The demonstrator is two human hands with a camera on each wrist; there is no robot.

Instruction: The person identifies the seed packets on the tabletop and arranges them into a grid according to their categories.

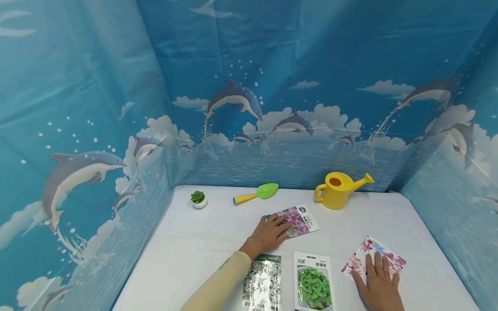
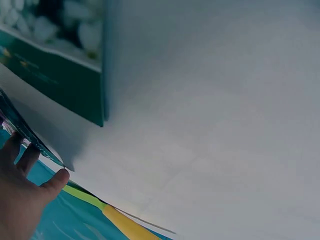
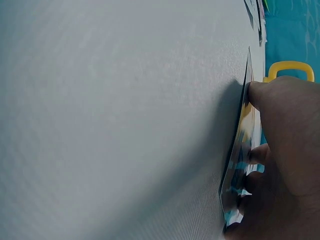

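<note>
My left hand (image 1: 268, 234) lies with spread fingers on a seed packet with purple flowers (image 1: 301, 221), covering its left part. On the right, my right hand (image 1: 378, 280) rests with fingers extended over a packet with pink and blue flowers (image 1: 355, 262). Between the hands and nearer to me are a white-flower seed packet (image 1: 262, 283) with a green top band and a green-leaf seed packet (image 1: 314, 285). In the right wrist view, fingers and thumb touch the upper face of the pink packet (image 3: 234, 175). The left wrist view shows the thumb beside the purple packet's edge.
Along the back of the white table (image 1: 186, 242) stand a small potted succulent (image 1: 199, 199), a green trowel with a yellow handle (image 1: 256, 194) and a yellow watering can (image 1: 336, 192). Blue dolphin-print curtains (image 1: 241, 160) enclose the back and sides.
</note>
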